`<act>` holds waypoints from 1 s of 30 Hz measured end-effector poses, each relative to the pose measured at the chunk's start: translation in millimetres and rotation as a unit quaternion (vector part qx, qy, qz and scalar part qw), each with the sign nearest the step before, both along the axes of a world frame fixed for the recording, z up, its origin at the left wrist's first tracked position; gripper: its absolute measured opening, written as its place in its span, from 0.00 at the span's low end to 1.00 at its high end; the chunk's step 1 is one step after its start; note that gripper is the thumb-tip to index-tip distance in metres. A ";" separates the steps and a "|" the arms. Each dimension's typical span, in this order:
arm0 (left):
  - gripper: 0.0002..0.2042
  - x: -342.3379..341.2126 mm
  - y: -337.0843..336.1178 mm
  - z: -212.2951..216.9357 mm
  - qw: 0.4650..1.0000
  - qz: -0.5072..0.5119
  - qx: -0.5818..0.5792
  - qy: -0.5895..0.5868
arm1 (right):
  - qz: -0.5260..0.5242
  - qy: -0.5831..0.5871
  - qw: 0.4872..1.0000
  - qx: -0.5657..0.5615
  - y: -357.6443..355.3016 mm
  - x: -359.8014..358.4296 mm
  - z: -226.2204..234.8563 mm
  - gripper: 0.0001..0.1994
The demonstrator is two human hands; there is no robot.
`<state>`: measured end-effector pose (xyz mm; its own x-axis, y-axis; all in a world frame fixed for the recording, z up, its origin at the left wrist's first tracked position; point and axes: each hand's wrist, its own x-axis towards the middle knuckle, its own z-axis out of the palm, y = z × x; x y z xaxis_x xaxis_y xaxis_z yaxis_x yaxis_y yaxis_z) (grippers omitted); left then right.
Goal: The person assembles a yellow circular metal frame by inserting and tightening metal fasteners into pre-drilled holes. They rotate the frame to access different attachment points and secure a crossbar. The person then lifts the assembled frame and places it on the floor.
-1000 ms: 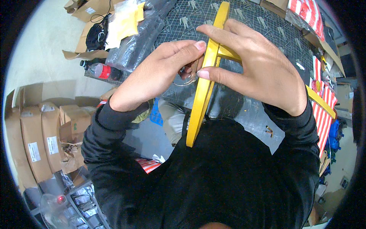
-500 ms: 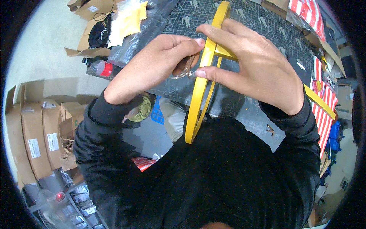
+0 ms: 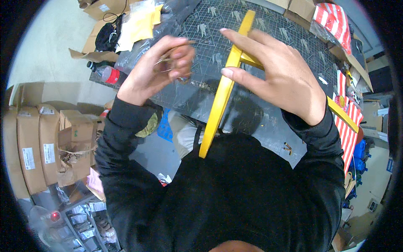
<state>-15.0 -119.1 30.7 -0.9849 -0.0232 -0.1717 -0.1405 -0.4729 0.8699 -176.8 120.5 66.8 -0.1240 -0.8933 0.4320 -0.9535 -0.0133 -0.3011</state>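
Observation:
A yellow T-shaped frame of flat bars (image 3: 219, 95) stands tilted between my body and the dark table. My right hand (image 3: 279, 75) grips it at the joint, with the thumb and forefinger across the near bar. The crossbar runs under this hand and comes out past the wrist. My left hand (image 3: 161, 69) is held apart from the frame, left of it and over the table edge. Its fingers are curled around small thin pieces, blurred and partly hidden, whose kind I cannot make out.
The table has a dark patterned cover (image 3: 214, 40). Small brass-coloured pieces (image 3: 287, 148) lie on its near right. A bottle with a red label (image 3: 110, 74) lies at the left edge, near yellow packets (image 3: 145, 27). Cardboard boxes (image 3: 31, 147) stand left; red-and-white striped material (image 3: 348, 130) lies right.
My left hand has drawn away from the frame to the left, its fingers curling closed. The right hand keeps its grip, while the frame has tipped slightly.

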 end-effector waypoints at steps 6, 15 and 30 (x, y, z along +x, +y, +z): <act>0.23 13.2 -22.8 -172.0 0.771 0.232 -0.584 -0.104 | -0.119 -0.161 0.978 0.057 37.6 -23.8 -2.7 0.21; 0.17 -1.9 8.5 -326.0 0.680 0.320 -0.635 -0.179 | -0.178 -0.279 0.943 -0.040 76.7 -57.4 18.0 0.15; 0.11 23.2 -71.3 -158.4 0.956 0.262 0.134 0.013 | -0.066 -0.384 0.883 -0.262 76.1 -111.4 28.0 0.37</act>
<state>8.2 -190.4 -127.7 -0.8541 -0.4729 -0.2163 0.1966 -0.6787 0.7076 -288.2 196.6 94.8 -0.6486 -0.5508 0.5253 -0.4750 -0.2462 -0.8448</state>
